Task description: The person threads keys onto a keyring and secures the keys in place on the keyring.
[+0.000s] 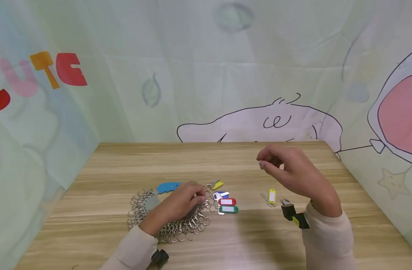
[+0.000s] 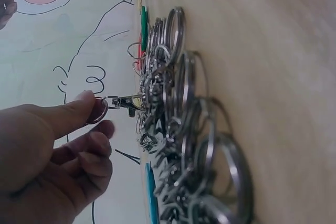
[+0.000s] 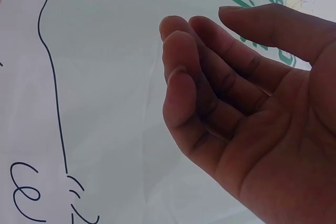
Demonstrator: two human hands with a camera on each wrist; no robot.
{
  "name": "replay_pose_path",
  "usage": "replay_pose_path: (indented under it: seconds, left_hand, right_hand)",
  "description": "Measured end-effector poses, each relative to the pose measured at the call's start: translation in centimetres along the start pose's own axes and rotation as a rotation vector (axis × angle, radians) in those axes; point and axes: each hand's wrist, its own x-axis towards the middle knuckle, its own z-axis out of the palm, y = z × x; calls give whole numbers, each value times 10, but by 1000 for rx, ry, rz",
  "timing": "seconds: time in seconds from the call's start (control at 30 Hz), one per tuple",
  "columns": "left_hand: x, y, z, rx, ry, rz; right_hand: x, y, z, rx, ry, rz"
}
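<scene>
My left hand is over a pile of metal key rings with clasps. In the left wrist view, its thumb and finger pinch one split key ring, which has a swivel clasp attached and reaching toward the pile. Beside the fingertips lie a green key tag, a red key tag, a blue key tag under a key, and a yellow key tag. My right hand is raised above the table, loosely curved and holding nothing.
A second yellow key tag with a key lies below the right hand. A small metal piece is partly hidden by the right wrist camera. Something flat and blue sticks out behind the pile. A printed curtain surrounds the wooden table.
</scene>
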Motion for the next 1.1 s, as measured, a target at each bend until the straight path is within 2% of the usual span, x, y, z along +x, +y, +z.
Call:
replay_pose_path:
  seconds: [0.2, 0.4, 0.57, 0.87, 0.97, 1.1]
  left_hand:
    - [0, 1, -3, 21, 27, 42]
    - [0, 1, -5, -60, 0, 42]
    - [0, 1, -4, -99, 23, 63]
    - [1, -1, -1, -28, 97, 124]
    - [1, -1, 0, -27, 110, 115]
    - [2, -2, 1, -68, 121, 86]
  right_hand:
    - [-1, 1, -2, -8, 4, 17]
    - [-2, 1, -3, -5, 8, 21]
    - [-3, 1, -3, -13, 14, 15]
    - [-3, 2, -2, 0, 10, 10]
    - [-2, 3, -1, 4, 6, 13]
    - [-1, 3, 0, 0, 3, 16]
